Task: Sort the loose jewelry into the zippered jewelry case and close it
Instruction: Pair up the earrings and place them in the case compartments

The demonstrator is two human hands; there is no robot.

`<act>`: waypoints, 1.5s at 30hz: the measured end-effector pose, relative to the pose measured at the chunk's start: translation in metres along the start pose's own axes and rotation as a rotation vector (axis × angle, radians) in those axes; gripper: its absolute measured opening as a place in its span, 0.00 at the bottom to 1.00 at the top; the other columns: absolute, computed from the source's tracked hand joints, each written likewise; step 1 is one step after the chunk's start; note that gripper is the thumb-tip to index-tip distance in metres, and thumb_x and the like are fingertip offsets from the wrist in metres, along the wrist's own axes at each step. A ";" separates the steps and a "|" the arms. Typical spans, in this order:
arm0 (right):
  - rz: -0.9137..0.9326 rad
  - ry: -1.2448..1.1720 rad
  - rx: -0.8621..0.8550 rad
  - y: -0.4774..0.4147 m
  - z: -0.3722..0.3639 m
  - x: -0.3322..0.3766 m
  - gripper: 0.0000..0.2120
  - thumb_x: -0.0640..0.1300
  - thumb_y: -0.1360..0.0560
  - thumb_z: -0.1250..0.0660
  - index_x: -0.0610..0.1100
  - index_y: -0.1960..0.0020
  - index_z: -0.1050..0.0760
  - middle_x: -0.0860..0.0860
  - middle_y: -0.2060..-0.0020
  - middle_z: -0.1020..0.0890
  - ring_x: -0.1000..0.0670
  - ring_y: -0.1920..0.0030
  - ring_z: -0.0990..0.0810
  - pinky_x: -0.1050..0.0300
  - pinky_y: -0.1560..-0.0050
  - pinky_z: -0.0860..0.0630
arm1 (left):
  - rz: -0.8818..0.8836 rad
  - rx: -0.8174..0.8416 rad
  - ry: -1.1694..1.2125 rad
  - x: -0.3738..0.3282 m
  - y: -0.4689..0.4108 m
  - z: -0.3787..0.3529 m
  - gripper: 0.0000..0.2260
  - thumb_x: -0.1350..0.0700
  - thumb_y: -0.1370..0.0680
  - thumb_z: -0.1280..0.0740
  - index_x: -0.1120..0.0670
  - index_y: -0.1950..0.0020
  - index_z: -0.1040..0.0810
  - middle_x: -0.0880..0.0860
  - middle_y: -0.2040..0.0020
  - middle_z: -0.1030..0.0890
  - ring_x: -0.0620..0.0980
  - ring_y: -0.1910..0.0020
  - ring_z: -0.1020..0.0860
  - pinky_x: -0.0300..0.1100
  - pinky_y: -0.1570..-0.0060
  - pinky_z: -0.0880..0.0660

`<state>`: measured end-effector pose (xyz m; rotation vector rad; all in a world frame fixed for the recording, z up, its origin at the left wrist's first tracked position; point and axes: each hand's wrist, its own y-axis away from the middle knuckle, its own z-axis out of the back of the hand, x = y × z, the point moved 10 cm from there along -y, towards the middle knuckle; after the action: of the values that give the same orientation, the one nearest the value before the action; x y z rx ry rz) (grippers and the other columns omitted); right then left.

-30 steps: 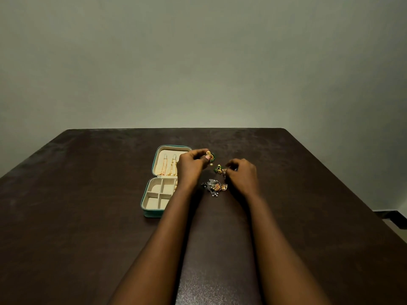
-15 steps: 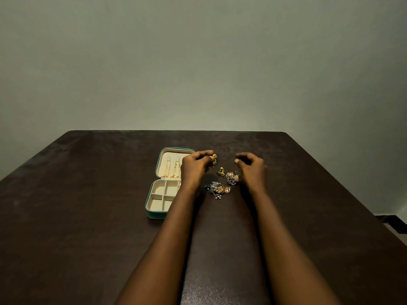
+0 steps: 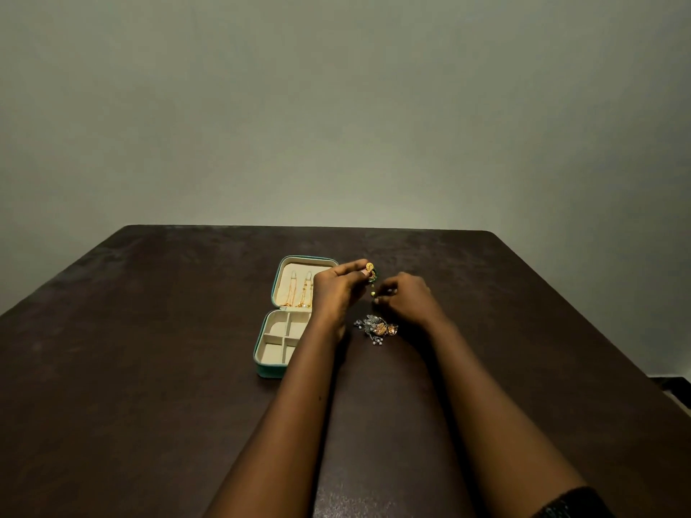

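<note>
The teal zippered jewelry case [image 3: 266, 369] lies open on the table, with gold chain earrings [image 3: 299, 291] in its lid and cream compartments in its base. Just right of the lid, my left hand [image 3: 336, 289] pinches a gold and green earring [image 3: 371, 273], lifted off the table. My right hand [image 3: 405, 297] is curled fingers-down beside it, its fingertips closing on a small green and gold earring [image 3: 373, 294]. Below both hands, a small pile of silver and copper jewelry [image 3: 377, 327] rests on the table.
The dark brown table [image 3: 149, 386] has its far edge against a plain grey wall, and its right edge runs diagonally down the frame. A dark object [image 3: 673, 386] sits on the floor beyond the right edge.
My right hand, open and drawn to the right half a second ago, has come back left and curled down over the small earrings. My left hand still holds its earring at about the same spot.
</note>
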<state>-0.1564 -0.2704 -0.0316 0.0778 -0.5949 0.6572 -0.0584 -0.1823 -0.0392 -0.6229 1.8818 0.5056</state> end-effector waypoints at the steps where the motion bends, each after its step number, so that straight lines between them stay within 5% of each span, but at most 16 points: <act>1: -0.005 0.030 -0.006 -0.001 0.000 0.001 0.06 0.45 0.29 0.30 0.46 0.54 0.18 0.47 0.53 0.17 0.45 0.45 0.22 0.48 0.40 0.28 | 0.000 0.000 0.001 -0.001 0.000 0.000 0.10 0.69 0.26 0.35 0.63 0.46 0.21 0.53 0.59 0.19 0.46 0.59 0.21 0.36 0.55 0.25; 5: -0.022 -0.155 -0.100 -0.001 0.012 0.004 0.04 0.41 0.29 0.29 0.44 0.62 0.19 0.55 0.66 0.24 0.46 0.53 0.21 0.47 0.45 0.24 | -0.002 -0.019 0.006 -0.001 0.000 0.003 0.12 0.69 0.26 0.35 0.64 0.44 0.21 0.53 0.60 0.19 0.46 0.59 0.22 0.38 0.53 0.26; 13: -0.192 -1.378 -0.130 0.014 0.023 -0.001 0.11 0.31 0.23 0.42 0.40 0.61 0.28 0.46 0.63 0.20 0.50 0.62 0.21 0.61 0.61 0.22 | -0.042 -0.014 0.001 -0.007 0.000 0.005 0.12 0.69 0.26 0.36 0.62 0.44 0.21 0.52 0.59 0.19 0.45 0.59 0.22 0.37 0.55 0.25; 16: -0.241 -1.587 -0.066 0.020 0.016 0.001 0.09 0.34 0.22 0.41 0.40 0.60 0.28 0.48 0.71 0.18 0.52 0.70 0.18 0.64 0.70 0.22 | -0.045 0.019 0.001 -0.008 0.003 -0.002 0.12 0.69 0.25 0.36 0.62 0.43 0.21 0.52 0.58 0.19 0.45 0.59 0.22 0.35 0.58 0.24; 27: -0.184 -1.402 -0.102 0.023 0.011 0.000 0.10 0.39 0.22 0.40 0.38 0.59 0.24 0.46 0.64 0.22 0.56 0.72 0.23 0.66 0.70 0.22 | -0.055 0.068 -0.034 -0.009 0.007 -0.009 0.13 0.69 0.25 0.37 0.61 0.43 0.21 0.52 0.59 0.20 0.44 0.60 0.22 0.32 0.62 0.25; 32: -0.110 -1.337 -0.057 0.026 0.013 0.008 0.09 0.29 0.26 0.38 0.39 0.57 0.23 0.47 0.65 0.19 0.50 0.62 0.21 0.60 0.61 0.21 | -0.063 0.051 -0.027 -0.011 0.007 -0.007 0.13 0.69 0.25 0.37 0.62 0.43 0.21 0.52 0.60 0.19 0.44 0.61 0.22 0.33 0.59 0.24; 45: 0.054 -0.810 -0.355 0.018 0.034 0.003 0.11 0.28 0.27 0.37 0.41 0.58 0.20 0.55 0.62 0.23 0.63 0.67 0.24 0.70 0.64 0.30 | -0.045 0.078 -0.025 -0.010 0.004 -0.006 0.15 0.72 0.27 0.38 0.64 0.42 0.22 0.53 0.58 0.19 0.45 0.58 0.21 0.33 0.58 0.22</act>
<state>-0.1814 -0.2628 -0.0039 -0.0086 -1.4898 0.5490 -0.0624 -0.1811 -0.0277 -0.6030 1.8507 0.4067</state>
